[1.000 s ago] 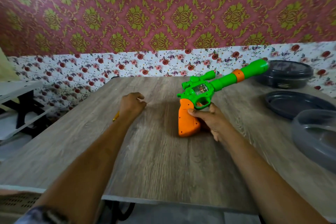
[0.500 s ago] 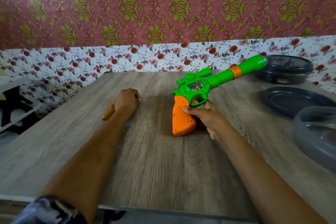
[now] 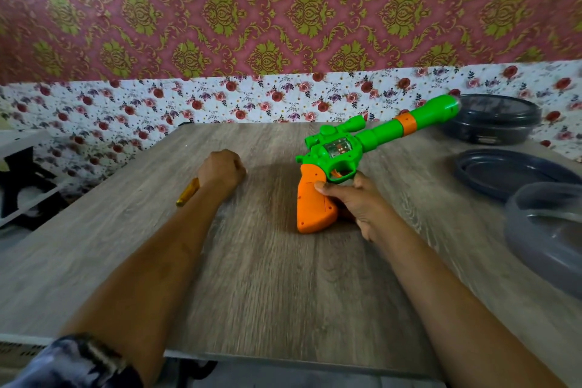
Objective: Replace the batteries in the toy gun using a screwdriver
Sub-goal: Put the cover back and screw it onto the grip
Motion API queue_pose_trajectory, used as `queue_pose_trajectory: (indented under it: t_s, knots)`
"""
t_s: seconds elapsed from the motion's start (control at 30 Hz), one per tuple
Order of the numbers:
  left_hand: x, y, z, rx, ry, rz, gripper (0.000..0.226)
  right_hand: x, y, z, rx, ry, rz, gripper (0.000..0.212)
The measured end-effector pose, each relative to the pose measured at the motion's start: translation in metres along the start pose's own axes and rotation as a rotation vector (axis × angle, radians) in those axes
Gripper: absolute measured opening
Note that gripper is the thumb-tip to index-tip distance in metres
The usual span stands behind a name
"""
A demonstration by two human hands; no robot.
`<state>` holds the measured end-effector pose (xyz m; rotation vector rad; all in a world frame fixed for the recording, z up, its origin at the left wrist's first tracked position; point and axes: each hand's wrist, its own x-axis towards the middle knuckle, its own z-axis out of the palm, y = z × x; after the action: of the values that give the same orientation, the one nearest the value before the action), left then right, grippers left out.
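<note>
The right hand [image 3: 356, 201] holds the toy gun [image 3: 335, 153] by its orange handle. The thumb is pressed on the near face of the handle and the fingers are wrapped behind it, just under the trigger guard. The butt of the handle rests on the wooden table [image 3: 283, 287], slightly right of centre. The green body rises from it, and the barrel slants up towards 2 o'clock, ending in an orange ring and a fat green muzzle. A small green scope sits on top of the body, above a clear window in its side.

At 9 o'clock from the gun, well apart from it, the left hand [image 3: 220, 168] lies knuckles-up on the table, its fingers curled into a tight fist. The yellow handle of the screwdriver [image 3: 188, 191] sticks out from under the wrist towards 8 o'clock. The fist looks closed round the rest of the tool, and the shaft and tip are hidden.

At 2 o'clock, beyond the muzzle, a dark lidded container [image 3: 494, 123] stands by the wall. At 3 o'clock lies a dark round tray [image 3: 504, 173], and just nearer than it a grey translucent dish [image 3: 541, 239] runs off the right edge. Floral wallpaper [image 3: 126, 110] backs the table. A patterned sleeve [image 3: 72, 362] shows at 7 o'clock.
</note>
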<state>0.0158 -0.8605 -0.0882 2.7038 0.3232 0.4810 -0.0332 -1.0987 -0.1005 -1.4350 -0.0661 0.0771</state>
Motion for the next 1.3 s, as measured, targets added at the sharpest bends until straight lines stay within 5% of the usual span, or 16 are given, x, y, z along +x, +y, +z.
queue_pose_trajectory:
  t_s: [0.33,0.7,0.83,1.0,1.3]
  knots:
    - [-0.005,0.018,-0.006,0.167,-0.072,0.018,0.023,0.001,0.001,0.0,0.01,0.01,0.01,0.058]
    - [-0.075,0.068,-0.04,-0.43,-0.214,0.326,0.024,0.003,0.002,0.003,0.046,0.029,-0.014,0.044]
    - [-0.089,0.069,-0.032,-0.523,-0.239,0.288,0.019,0.002,0.003,0.003,0.042,0.043,0.005,0.059]
    - [-0.092,0.06,-0.033,-0.745,-0.403,0.194,0.016,0.001,0.001,0.001,0.01,0.01,-0.033,0.036]
    - [-0.089,0.053,-0.03,-0.815,-0.526,0.069,0.013,0.0,0.001,0.0,0.001,-0.006,-0.035,0.03]
